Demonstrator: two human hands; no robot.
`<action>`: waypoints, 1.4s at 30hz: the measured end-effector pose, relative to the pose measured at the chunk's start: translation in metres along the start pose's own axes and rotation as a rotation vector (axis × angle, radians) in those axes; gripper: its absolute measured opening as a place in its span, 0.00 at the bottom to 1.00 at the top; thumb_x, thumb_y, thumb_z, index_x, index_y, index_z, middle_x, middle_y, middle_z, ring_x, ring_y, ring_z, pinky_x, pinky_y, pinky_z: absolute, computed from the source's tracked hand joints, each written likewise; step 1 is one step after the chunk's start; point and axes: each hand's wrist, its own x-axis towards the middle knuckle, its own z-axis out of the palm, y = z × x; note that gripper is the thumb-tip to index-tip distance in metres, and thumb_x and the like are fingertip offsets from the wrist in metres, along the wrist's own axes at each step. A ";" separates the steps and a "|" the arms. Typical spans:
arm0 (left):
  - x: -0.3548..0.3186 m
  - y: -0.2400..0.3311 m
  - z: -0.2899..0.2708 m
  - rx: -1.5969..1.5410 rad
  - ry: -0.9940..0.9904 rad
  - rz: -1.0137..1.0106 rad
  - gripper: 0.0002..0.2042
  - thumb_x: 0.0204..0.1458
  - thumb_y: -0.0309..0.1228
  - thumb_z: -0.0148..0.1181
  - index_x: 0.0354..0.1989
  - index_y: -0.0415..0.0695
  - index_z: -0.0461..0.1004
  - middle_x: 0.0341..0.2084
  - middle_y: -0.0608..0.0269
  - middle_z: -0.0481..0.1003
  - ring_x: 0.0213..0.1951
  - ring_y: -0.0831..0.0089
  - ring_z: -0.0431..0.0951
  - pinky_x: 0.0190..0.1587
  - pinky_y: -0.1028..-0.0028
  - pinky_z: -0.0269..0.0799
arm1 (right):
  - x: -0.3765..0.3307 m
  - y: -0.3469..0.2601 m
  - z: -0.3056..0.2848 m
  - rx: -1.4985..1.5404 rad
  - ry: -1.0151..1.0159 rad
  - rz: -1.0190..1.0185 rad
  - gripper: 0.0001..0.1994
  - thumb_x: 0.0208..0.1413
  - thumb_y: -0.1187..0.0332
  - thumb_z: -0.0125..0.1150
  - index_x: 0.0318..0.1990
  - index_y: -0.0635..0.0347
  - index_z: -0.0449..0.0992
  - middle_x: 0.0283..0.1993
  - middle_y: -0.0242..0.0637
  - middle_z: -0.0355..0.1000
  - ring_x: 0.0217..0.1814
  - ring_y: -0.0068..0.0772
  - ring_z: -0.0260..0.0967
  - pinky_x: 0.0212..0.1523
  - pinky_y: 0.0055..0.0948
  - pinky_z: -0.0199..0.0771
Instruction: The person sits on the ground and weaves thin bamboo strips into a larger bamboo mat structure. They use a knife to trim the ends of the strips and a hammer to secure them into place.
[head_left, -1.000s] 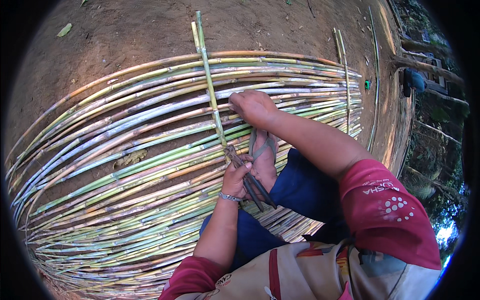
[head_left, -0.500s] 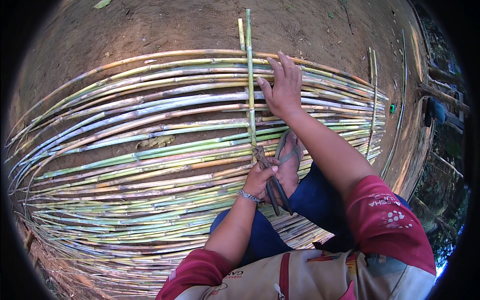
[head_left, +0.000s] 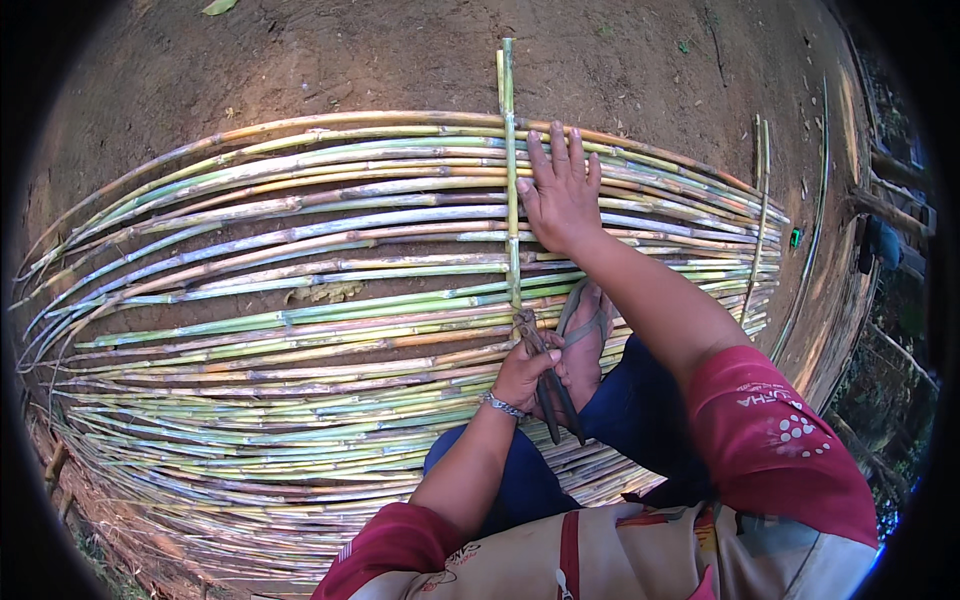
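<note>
Many thin bamboo canes (head_left: pixel 280 203) lie side by side on the ground in a curved row. A long cross cane (head_left: pixel 513 240) runs over them, away from me, with a second cane (head_left: pixel 500 80) beside its far end. My left hand (head_left: pixel 522 374) is closed around a pair of pincers (head_left: pixel 566 405); their jaws are at the cross cane's near end, but whether they grip it I cannot tell. My right hand (head_left: pixel 566 197) lies palm down over the far canes, fingers spread, its thumb close to the cross cane.
My sandaled foot (head_left: pixel 588 335) is on the canes, right of the pincers. Another pair of cross canes (head_left: pixel 760 215) spans the right end. Brown soil (head_left: pixel 400 60) lies beyond, with a small green object (head_left: pixel 796 238) and a long thin pole (head_left: pixel 815 220) at right.
The view has shifted slightly, so the canes sit lower. My right thumb is nearer the cross cane, and the two cross canes' far ends are closer together. My left hand keeps hold of the pincers.
</note>
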 end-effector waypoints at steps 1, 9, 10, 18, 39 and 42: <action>0.004 0.003 0.002 0.009 -0.007 0.010 0.13 0.60 0.26 0.62 0.52 0.43 0.71 0.25 0.60 0.77 0.29 0.64 0.82 0.36 0.63 0.82 | 0.007 0.006 -0.002 -0.021 -0.011 -0.022 0.35 0.73 0.43 0.35 0.82 0.45 0.45 0.86 0.47 0.31 0.87 0.57 0.22 0.79 0.65 0.25; -0.008 -0.006 0.005 0.025 0.031 0.041 0.11 0.60 0.26 0.62 0.49 0.43 0.72 0.24 0.60 0.76 0.26 0.65 0.80 0.34 0.63 0.81 | 0.001 0.003 -0.013 -0.019 -0.162 -0.037 0.36 0.72 0.40 0.33 0.82 0.40 0.41 0.86 0.51 0.26 0.87 0.62 0.17 0.79 0.66 0.24; -0.005 -0.004 0.007 0.010 0.033 0.047 0.10 0.60 0.26 0.61 0.48 0.43 0.72 0.23 0.61 0.75 0.26 0.65 0.80 0.33 0.63 0.80 | 0.003 0.003 -0.013 -0.029 -0.180 -0.037 0.36 0.72 0.38 0.32 0.82 0.38 0.40 0.86 0.50 0.25 0.87 0.61 0.16 0.79 0.66 0.23; -0.008 -0.003 0.012 0.045 0.037 0.105 0.04 0.61 0.26 0.58 0.40 0.44 0.69 0.21 0.63 0.70 0.24 0.66 0.76 0.32 0.63 0.77 | 0.000 0.008 0.005 -0.083 -0.006 -0.064 0.35 0.72 0.37 0.33 0.81 0.36 0.47 0.86 0.49 0.31 0.87 0.58 0.23 0.78 0.65 0.28; -0.004 -0.003 0.009 0.034 0.038 0.096 0.14 0.60 0.23 0.59 0.54 0.40 0.70 0.24 0.61 0.75 0.24 0.67 0.79 0.31 0.65 0.79 | -0.078 -0.005 -0.080 0.485 -0.122 -0.067 0.19 0.60 0.65 0.69 0.55 0.64 0.75 0.52 0.53 0.74 0.57 0.53 0.74 0.57 0.46 0.73; -0.003 -0.006 0.009 0.037 0.034 0.129 0.11 0.61 0.23 0.58 0.51 0.40 0.72 0.27 0.63 0.76 0.29 0.70 0.80 0.34 0.68 0.79 | -0.140 -0.032 -0.109 0.517 -0.489 0.073 0.14 0.57 0.64 0.70 0.45 0.64 0.78 0.38 0.50 0.75 0.43 0.57 0.76 0.43 0.47 0.76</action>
